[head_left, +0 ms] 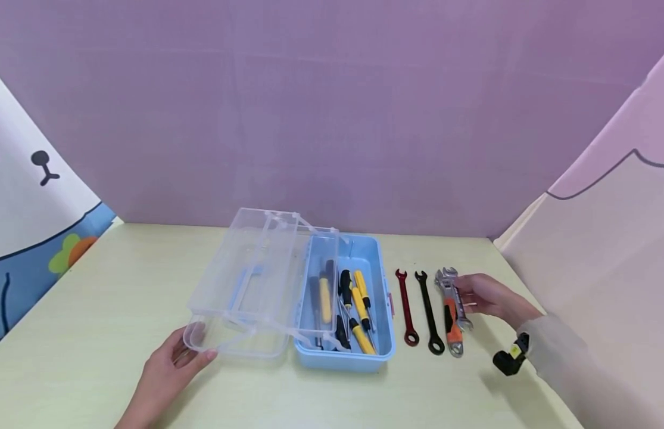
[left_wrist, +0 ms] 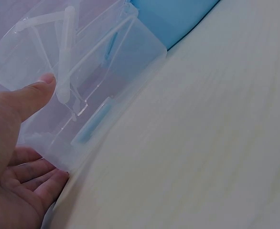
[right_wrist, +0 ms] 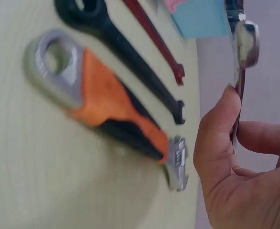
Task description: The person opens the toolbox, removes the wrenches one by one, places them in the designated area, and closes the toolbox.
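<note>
My right hand (head_left: 484, 293) pinches a silver wrench (head_left: 460, 307) between thumb and fingers, raised beside an adjustable wrench (right_wrist: 106, 95) with an orange and black handle that lies on the table. In the right wrist view, the held wrench (right_wrist: 240, 71) stands nearly edge-on. A black wrench (head_left: 430, 313) and a red wrench (head_left: 407, 307) lie farther left. My left hand (head_left: 168, 366) is at the near left corner of the clear toolbox lid (left_wrist: 130, 52), its thumb and fingers spread apart around the edge. Some of its fingers show through the plastic.
The blue toolbox (head_left: 342, 361) stands mid-table with its lid swung out to the left. Inside lie several yellow and black screwdrivers (head_left: 359, 307), some seen through the lid. A purple backdrop (head_left: 332, 131) rises behind the table, with printed cloth at both sides.
</note>
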